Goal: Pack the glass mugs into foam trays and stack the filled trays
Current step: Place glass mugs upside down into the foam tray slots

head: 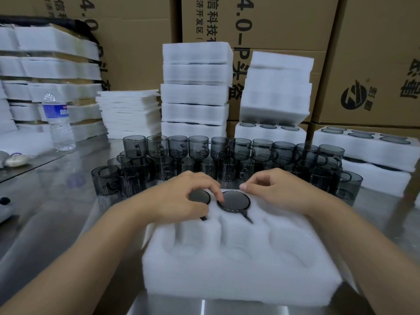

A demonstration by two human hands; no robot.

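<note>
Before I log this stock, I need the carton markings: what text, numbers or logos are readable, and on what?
"4.0-P", sideways on the middle cardboard box; characters after it partly hidden.
"信科技" and "济开发区", same box's top, cut off.
"4.0", left cardboard box.
Round logo, right cardboard box; characters beside it cut off.
Water bottle label: too blurred.

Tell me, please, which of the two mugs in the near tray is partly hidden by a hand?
The left mug, in the far-left pocket: the left hand covers part of it, while the middle mug shows almost whole.
</note>
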